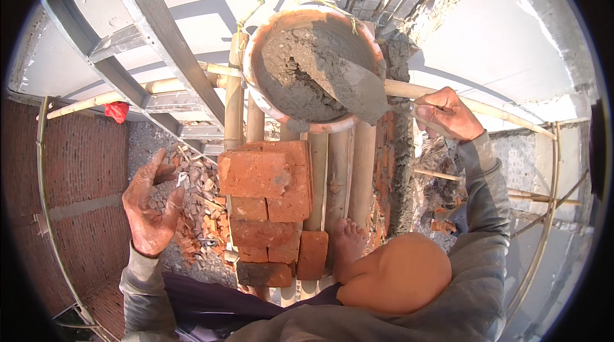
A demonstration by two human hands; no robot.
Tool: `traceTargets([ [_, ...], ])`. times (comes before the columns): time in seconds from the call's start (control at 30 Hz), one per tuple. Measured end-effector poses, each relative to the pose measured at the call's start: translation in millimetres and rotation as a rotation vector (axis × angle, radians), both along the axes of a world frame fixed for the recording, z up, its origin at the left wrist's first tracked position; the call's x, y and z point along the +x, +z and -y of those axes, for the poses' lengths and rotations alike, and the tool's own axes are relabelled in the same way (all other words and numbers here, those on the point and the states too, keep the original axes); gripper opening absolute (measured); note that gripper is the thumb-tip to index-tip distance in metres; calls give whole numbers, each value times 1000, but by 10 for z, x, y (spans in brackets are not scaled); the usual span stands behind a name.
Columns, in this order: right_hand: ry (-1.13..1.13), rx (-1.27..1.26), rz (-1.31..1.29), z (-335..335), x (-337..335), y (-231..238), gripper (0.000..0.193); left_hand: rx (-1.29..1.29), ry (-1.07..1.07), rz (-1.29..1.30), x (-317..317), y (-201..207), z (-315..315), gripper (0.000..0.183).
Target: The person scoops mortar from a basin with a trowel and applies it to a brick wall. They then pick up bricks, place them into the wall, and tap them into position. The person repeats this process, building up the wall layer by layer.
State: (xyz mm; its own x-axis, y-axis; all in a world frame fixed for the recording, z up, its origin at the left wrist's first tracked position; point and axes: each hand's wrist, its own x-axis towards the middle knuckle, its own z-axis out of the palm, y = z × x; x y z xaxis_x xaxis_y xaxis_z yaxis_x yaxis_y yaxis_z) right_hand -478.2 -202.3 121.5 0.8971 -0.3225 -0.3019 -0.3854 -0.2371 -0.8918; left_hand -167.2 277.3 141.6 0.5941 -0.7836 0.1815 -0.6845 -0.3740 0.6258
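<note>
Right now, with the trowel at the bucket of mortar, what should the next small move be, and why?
Probably work the trowel through the mortar to gather a load: the right hand has its handle in a firm-looking grip, and the blade reaches over the bucket's rim onto the mortar. The left hand looks empty.

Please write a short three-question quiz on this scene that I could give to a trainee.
1. Which hand grips the trowel?
2. True or false: the left hand is closed around a brick.
3. Where does the brick stack sit relative to the round tub of grey mortar? (a) inside it; (b) on its far side; (c) on its near side, toward the person.

Key:
1. The right hand.
2. False; it is open and empty.
3. c
</note>
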Motion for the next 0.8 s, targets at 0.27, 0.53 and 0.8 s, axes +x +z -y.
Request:
traceTargets([
  [0.27, -551, -58, 97, -434, -1724, 65, 28, 79, -45, -68, 49, -299, 185, 73],
  [0.53, -803, -722, -214, -623, -2046, -921, 20, 9, 114, -159, 220, -592, 252, 68],
  [0.8, -851, -1149, -456, -753, -1466, -2015, 13, 25, 127, -137, 177, -615, 296, 68],
])
